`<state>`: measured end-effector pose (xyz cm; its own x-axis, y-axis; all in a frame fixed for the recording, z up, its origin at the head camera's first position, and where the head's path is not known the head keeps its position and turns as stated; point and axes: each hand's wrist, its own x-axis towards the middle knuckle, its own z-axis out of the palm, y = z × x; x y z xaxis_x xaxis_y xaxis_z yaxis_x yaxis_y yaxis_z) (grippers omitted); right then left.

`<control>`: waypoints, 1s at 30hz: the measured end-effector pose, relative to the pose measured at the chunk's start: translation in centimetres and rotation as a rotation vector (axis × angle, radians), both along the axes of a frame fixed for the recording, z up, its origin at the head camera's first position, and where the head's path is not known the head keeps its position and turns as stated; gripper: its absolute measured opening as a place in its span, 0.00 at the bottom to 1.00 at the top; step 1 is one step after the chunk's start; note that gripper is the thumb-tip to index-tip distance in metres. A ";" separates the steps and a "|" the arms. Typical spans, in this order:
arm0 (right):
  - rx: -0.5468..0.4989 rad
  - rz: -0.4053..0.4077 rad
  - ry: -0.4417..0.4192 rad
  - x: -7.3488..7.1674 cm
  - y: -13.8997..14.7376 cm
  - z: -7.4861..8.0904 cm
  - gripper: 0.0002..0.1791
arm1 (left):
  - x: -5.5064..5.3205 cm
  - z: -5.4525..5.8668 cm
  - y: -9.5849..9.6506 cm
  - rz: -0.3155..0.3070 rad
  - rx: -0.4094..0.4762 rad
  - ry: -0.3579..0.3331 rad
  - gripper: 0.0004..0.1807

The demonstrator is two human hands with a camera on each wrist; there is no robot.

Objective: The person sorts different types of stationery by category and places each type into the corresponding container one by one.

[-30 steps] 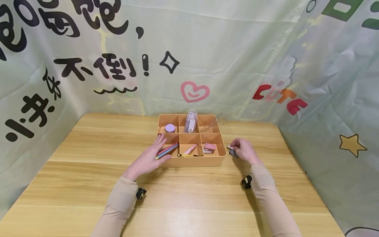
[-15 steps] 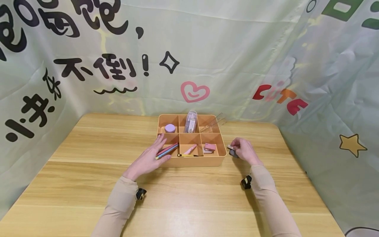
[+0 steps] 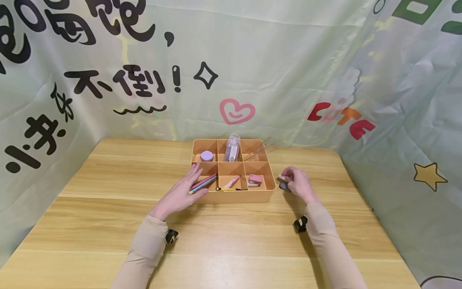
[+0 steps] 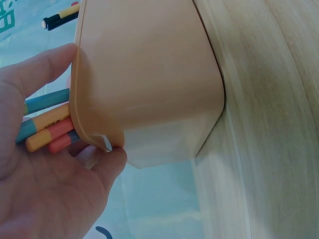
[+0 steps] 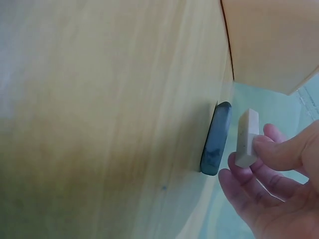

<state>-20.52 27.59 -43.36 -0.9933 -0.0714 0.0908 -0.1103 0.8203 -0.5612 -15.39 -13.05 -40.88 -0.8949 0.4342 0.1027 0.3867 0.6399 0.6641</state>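
An orange six-compartment organizer box (image 3: pixel 238 196) stands on the table. My left hand (image 3: pixel 179 195) rests at its front-left corner with fingers extended, the thumb on the front rim and other fingertips against the left wall. Colored pencils (image 4: pixel 47 122) jut from the corner compartment beneath the palm. To the right of the box, my right hand (image 3: pixel 298 184) pinches a whitish eraser (image 5: pixel 246 139) between thumb and fingers. Just beside it a dark grey, rounded block (image 5: pixel 216 139) sits on the table. Pink and white erasers (image 3: pixel 255 179) lie in the front-right compartment.
A pink pen (image 3: pixel 232 182) and a yellow-and-black pen (image 3: pixel 227 189) lie at the front-middle compartment. The back row holds a purple round lid or jar (image 3: pixel 207 156), a purple translucent case (image 3: pixel 232 148) and clear thin strips (image 3: pixel 260 148). A printed curtain (image 3: pixel 274 80) hangs behind the table.
My right hand has lifted very slightly with the whitish eraser, which now shows more above the dark block. The left hand and box stay put.
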 end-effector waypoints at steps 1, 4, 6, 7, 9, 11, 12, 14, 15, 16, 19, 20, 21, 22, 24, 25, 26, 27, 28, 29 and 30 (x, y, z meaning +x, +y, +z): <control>-0.008 0.000 0.005 0.1 0.0 0.0 0.10 | 0.0 0.0 0.0 0.000 0.001 -0.003 0.42; -0.032 0.000 0.024 0.2 -0.1 0.1 0.10 | 0.0 0.1 0.0 0.001 0.000 -0.009 0.42; -0.043 0.004 0.041 0.4 -0.1 0.2 0.10 | 0.0 0.1 0.0 0.001 -0.004 -0.008 0.43; -0.050 0.003 0.049 0.4 -0.2 0.2 0.10 | 0.0 0.1 -0.1 0.002 -0.004 -0.009 0.43; -0.056 0.008 0.072 0.6 -0.3 0.3 0.10 | 0.0 0.1 -0.1 0.002 -0.004 -0.009 0.43; -0.061 0.009 0.090 0.7 -0.4 0.3 0.12 | 0.0 0.1 -0.1 0.002 -0.002 -0.011 0.42; -0.064 0.008 0.102 0.7 -0.4 0.4 0.12 | 0.0 0.1 -0.1 0.001 -0.002 -0.010 0.42; -0.069 0.002 0.124 0.8 -0.5 0.5 0.14 | 0.0 0.1 -0.2 0.001 0.002 -0.015 0.43; -0.073 -0.003 0.133 0.9 -0.6 0.6 0.15 | 0.0 0.1 -0.2 0.000 0.001 -0.015 0.43; -0.074 -0.005 0.144 0.9 -0.7 0.7 0.16 | 0.0 0.2 -0.2 -0.001 0.000 -0.014 0.43; -0.082 -0.018 0.162 1.2 -0.9 1.0 0.18 | 0.1 0.2 -0.1 -0.001 0.001 -0.018 0.43; -0.084 -0.022 0.161 1.3 -1.0 1.1 0.19 | 0.1 0.2 -0.1 -0.002 0.002 -0.018 0.43; -0.085 -0.026 0.158 1.4 -1.1 1.2 0.20 | 0.1 0.2 -0.1 -0.003 0.002 -0.018 0.43; -0.087 -0.030 0.151 1.5 -1.1 1.3 0.21 | 0.1 0.2 -0.1 -0.005 -0.001 -0.013 0.43; -0.092 -0.042 0.139 1.6 -1.3 1.5 0.22 | 0.1 0.2 -0.2 -0.004 0.000 -0.014 0.43; -0.093 -0.046 0.135 1.7 -1.4 1.6 0.23 | 0.1 0.2 -0.2 -0.003 0.000 -0.014 0.43; -0.096 -0.051 0.134 1.8 -1.4 1.7 0.23 | 0.1 0.2 -0.2 -0.004 0.000 -0.012 0.43; -0.100 -0.055 0.135 1.9 -1.5 1.8 0.23 | 0.1 0.1 -0.2 -0.005 -0.003 -0.006 0.43; -0.105 -0.058 0.138 1.9 -1.6 1.9 0.23 | 0.1 0.1 -0.2 -0.004 -0.004 -0.004 0.43; -0.108 -0.060 0.142 2.0 -1.7 1.9 0.23 | 0.1 0.1 -0.2 -0.004 -0.003 -0.004 0.43; -0.112 -0.062 0.148 2.0 -1.8 2.0 0.22 | 0.0 0.1 -0.2 -0.004 -0.002 -0.002 0.43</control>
<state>-18.50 25.77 -41.39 -0.9706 0.0082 0.2406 -0.1498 0.7617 -0.6303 -15.34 -13.23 -40.81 -0.8935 0.4378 0.1000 0.3877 0.6396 0.6637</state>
